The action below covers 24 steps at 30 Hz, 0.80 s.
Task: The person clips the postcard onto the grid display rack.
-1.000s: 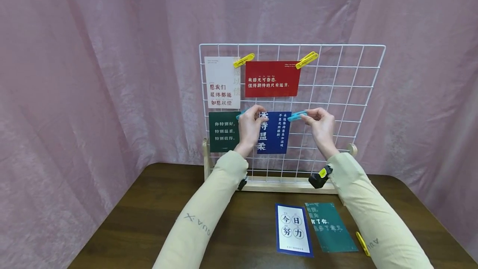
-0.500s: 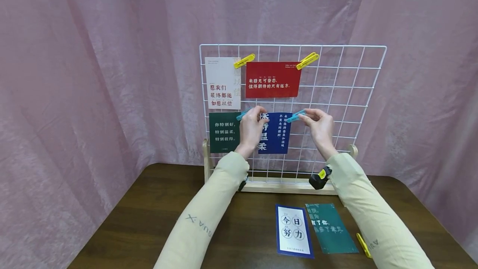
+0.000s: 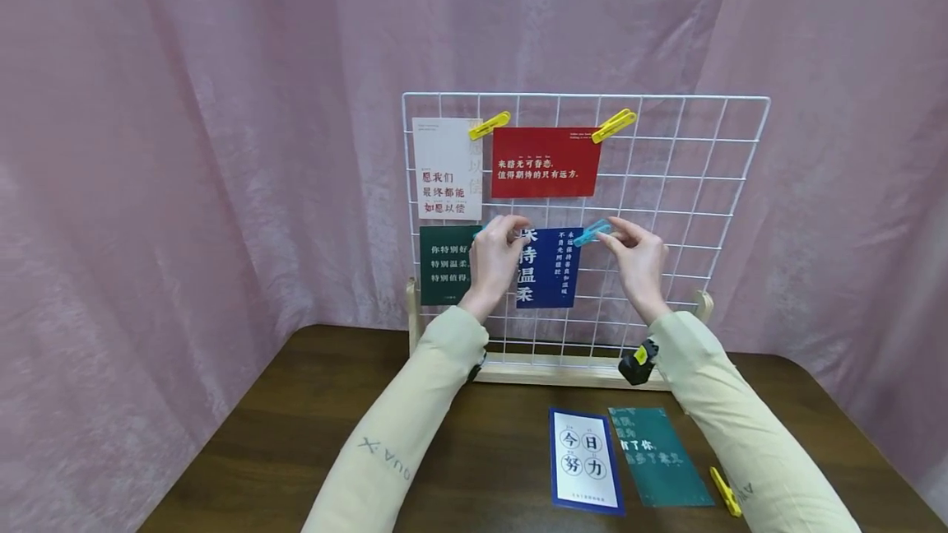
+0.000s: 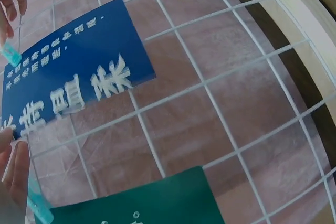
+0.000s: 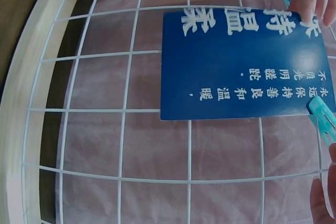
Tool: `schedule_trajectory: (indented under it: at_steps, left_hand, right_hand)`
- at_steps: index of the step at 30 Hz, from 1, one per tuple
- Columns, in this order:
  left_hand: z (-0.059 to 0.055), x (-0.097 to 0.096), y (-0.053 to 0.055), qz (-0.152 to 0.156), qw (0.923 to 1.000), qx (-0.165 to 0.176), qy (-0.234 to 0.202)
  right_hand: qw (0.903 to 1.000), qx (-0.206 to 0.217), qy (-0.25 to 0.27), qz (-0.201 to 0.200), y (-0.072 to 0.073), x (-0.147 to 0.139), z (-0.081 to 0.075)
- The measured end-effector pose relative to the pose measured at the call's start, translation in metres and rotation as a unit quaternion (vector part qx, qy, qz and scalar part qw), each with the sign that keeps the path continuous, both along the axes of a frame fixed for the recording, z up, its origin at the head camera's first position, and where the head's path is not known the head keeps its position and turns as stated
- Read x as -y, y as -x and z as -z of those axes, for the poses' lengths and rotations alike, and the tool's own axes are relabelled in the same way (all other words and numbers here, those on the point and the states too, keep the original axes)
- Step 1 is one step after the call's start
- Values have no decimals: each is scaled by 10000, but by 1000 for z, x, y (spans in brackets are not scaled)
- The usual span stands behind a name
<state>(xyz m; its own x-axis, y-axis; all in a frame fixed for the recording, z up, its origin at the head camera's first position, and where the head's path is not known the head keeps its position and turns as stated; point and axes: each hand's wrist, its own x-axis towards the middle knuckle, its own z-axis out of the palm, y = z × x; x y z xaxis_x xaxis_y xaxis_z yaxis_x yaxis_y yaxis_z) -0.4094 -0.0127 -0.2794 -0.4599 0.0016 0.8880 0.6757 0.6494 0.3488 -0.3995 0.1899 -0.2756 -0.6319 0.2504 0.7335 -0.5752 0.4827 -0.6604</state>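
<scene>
The blue card stands against the white wire grid, in the lower row, to the right of the dark green card. On it one can read the big characters 持温柔, with the one above them partly behind fingers, and the small line 永远保持善良和温暖. The left hand pinches the upper left corner of this card between the thumb and the fingers. The right hand, well apart from the left one, is at the tail of the turquoise clip on the upper right corner — whether it pinches the clip or only touches it, I cannot tell. Another turquoise clip sits at the green card, whose print says 你特别好, 特别温柔, 特别值得.

In the upper row is the white card with 愿我们最终都能如愿以偿, and the red card with 来路无可眷恋, 值得期待的只有远方. A yellow clip is at the upper right corner of the white one, and a second yellow clip at that of the red one.

On the brown table lie the blue-bordered card, reading 今日努力, the teal card with 有了你 — its other lines are too faint — and a third yellow clip.
</scene>
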Motion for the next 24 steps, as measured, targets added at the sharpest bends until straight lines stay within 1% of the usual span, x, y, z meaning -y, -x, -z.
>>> schedule_trajectory:
  at_steps: [4, 9, 14, 19, 20, 24]
  left_hand:
    - [-4, 2, -3, 277, 9995, -118, -97]
    - [-10, 5, -6, 484, 9984, -200, -230]
    - [-17, 3, -11, 765, 9957, -364, -367]
    - [-25, 1, -21, 1166, 9912, -322, -531]
    - [-27, -1, -24, 1280, 9898, -301, -549]
    - [-32, -7, -38, 1563, 9864, -214, -470]
  right_hand:
    - [9995, -305, 53, -54, -3, -4, -1]
    - [9990, -433, -5, -118, -10, -9, -6]
    - [9980, -627, -98, 12, -22, -19, -13]
    - [9976, -671, -133, 77, -32, -33, -22]
    - [9978, -650, -140, 71, -35, -36, -23]
    - [9982, -542, -242, -8, -45, -48, -27]
